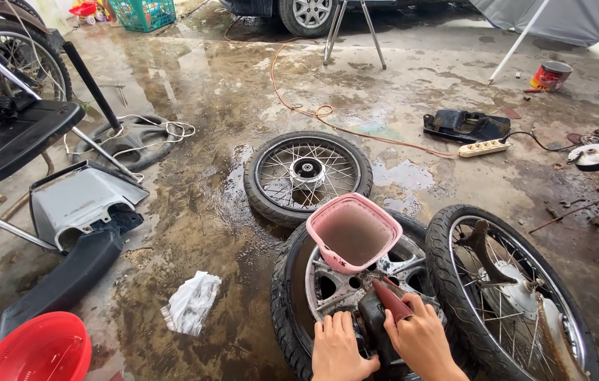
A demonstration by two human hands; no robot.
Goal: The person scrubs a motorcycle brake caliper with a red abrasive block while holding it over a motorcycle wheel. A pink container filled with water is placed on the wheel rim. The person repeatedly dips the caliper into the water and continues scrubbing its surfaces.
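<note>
A red plastic bowl (35, 349) and a crumpled white rag (191, 302) lie on wet concrete. My left hand (338, 347) grips the dark part (378, 326) at the alloy wheel's (327, 286) hub; my right hand (423, 339) pinches reddish sandpaper (392, 300) against it, below a pink basket (353, 233). A spoked wheel (514, 293) lies beside.

A dark metal part (377, 328) is held upright at the hub of an alloy wheel (327, 289), lying flat at 6 o'clock.
</note>
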